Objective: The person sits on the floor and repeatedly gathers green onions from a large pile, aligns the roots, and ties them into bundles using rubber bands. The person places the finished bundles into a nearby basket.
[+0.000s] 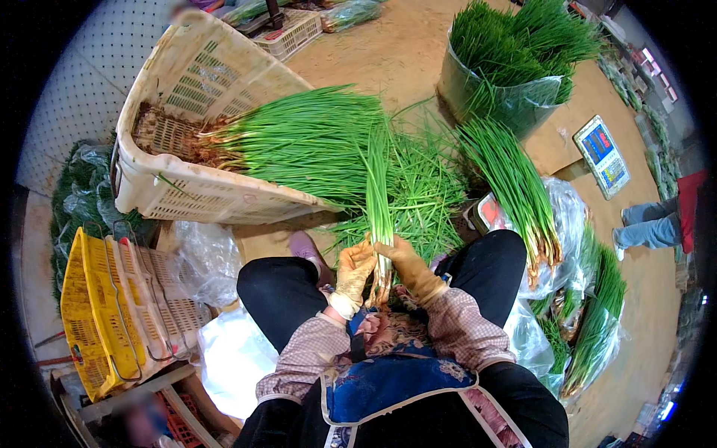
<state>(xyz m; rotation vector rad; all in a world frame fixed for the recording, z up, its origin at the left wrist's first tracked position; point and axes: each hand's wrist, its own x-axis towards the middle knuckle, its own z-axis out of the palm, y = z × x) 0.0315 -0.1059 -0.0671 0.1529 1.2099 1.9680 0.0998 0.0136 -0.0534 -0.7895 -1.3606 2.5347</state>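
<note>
Between my legs a small bunch of green onions or chives stands roots towards me, leaves pointing away. My gloved left hand grips it from the left near the pale stems. From the right, my gloved right hand holds the same stems. A cream plastic crate lies tipped at the upper left, a large heap of the same greens spilling out of it. Loose cut leaves cover the floor beyond my hands. Another bunch rests on the right, roots towards me.
Stacked yellow and cream crates and plastic bags are at left. A full bag of greens stands upper right, near a scale display. Bagged bunches lie at right. A person's legs show at far right.
</note>
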